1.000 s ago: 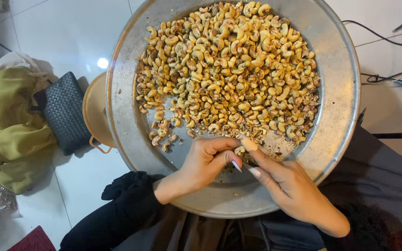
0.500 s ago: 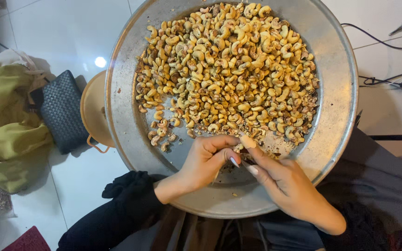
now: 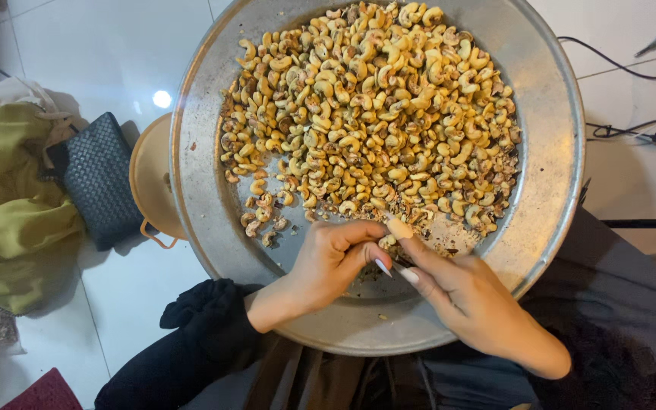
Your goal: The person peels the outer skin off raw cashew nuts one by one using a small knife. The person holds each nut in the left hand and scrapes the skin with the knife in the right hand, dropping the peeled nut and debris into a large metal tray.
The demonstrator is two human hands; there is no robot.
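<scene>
Both hands meet over the near edge of a wide metal pan (image 3: 548, 190): the left hand (image 3: 328, 266) is curled shut, its fingertips pinching one small cashew (image 3: 386, 241), and the right hand (image 3: 472, 300) comes in beside it with a long-nailed thumb and forefinger closed on the same nut. What exactly sits between the fingertips is too small to see clearly. Just beyond the hands lies the heap of roasted cashews (image 3: 373, 114), some with dark skin on them, and a few loose ones (image 3: 263, 220) are to the left of the left hand. To do this well, it seems best to hold the nut lightly, scrape with the nail edge only, and work above the pan so that the flakes fall inside. Farther left, on the floor, are a black woven pouch (image 3: 100, 182) and an olive cloth (image 3: 17, 205).
</scene>
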